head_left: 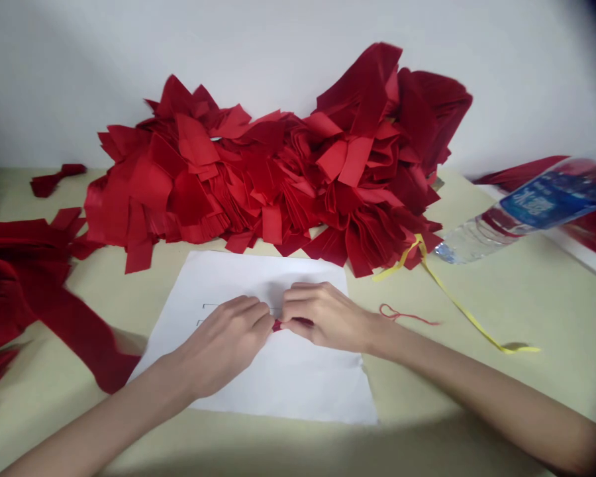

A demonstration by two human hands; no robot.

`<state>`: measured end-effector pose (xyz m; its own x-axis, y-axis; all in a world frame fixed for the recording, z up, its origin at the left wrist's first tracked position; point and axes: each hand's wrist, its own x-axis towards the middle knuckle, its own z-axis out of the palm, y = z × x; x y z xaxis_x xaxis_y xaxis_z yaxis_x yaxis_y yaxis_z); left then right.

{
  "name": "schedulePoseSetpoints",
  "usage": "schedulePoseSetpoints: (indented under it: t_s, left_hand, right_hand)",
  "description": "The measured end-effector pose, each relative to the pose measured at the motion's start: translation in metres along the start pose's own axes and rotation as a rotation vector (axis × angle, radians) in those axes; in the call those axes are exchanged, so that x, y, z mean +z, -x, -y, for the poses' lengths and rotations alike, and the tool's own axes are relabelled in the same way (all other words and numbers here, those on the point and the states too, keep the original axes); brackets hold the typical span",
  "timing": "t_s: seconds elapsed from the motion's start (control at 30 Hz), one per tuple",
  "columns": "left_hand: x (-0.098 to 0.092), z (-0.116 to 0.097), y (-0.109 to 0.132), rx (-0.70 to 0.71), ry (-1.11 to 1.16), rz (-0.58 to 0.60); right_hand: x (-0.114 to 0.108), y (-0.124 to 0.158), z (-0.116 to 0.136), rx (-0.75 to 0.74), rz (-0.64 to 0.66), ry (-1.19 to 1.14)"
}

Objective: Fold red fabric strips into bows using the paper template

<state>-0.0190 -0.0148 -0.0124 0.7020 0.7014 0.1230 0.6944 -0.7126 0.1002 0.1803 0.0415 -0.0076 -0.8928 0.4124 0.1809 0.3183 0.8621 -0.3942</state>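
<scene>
Pinching a small red piece between both hands over white paper

Gripping one end of a small red piece [277, 325] with the left hand [238, 331], fingers curled in and knuckles up. Gripping the other end with the right hand [325, 315], thumb and fingers closed together. Hiding most of the red piece this way, with just a short bit in sight in the narrow gap between the hands. Cannot tell its full shape.

Working above a sheet of white paper [278, 391], flat on the pale surface [427, 404] and marked with thin dark lines [211, 305] beside the left hand. Facing a long, loose heap of red strips [258, 172] just beyond the paper, piled up in front of the white wall [278, 40].

To the left, near the forearm, more red cloth [69, 318], reaching to the edge of the paper; farther back, a small red bow-like scrap [57, 179], apart from the heap. To the right, a curled red thread [407, 315] near the right forearm, a yellow ribbon [457, 308] trailing from the heap, and a clear bottle [541, 202] with a blue label, slanting across the view. Cannot tell whether upright or tilted.
</scene>
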Motion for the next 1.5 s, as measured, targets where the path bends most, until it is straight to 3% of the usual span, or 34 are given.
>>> schedulePoseSetpoints:
  t_s: [0.17, 0.33, 0.63, 0.87, 1.03, 1.17, 1.5]
  left_hand:
    - [0.004, -0.004, 0.009, 0.214, -0.185, -0.145]
    - [0.002, -0.005, 0.011, 0.195, -0.165, -0.119]
    - [-0.003, -0.008, 0.01, 0.108, -0.102, 0.01]
    - [-0.001, -0.008, 0.001, 0.058, -0.114, -0.04]
    - [0.002, -0.008, -0.002, -0.017, -0.06, -0.083]
    - [0.005, -0.007, -0.002, -0.043, -0.018, -0.094]
    - [-0.004, -0.007, -0.004, -0.296, 0.204, -0.071]
  right_hand:
    - [0.009, 0.012, -0.001, -0.241, -0.094, 0.365]
    - [0.004, 0.016, 0.0, -0.338, -0.019, 0.505]
    - [0.001, 0.009, 0.0, -0.326, 0.014, 0.499]
    - [0.01, 0.006, 0.002, -0.302, -0.049, 0.569]
    - [0.011, 0.003, 0.001, -0.219, -0.099, 0.48]
    - [0.005, 0.004, 0.002, -0.159, -0.057, 0.354]
    - [0.008, -0.002, 0.001, -0.103, -0.091, 0.319]
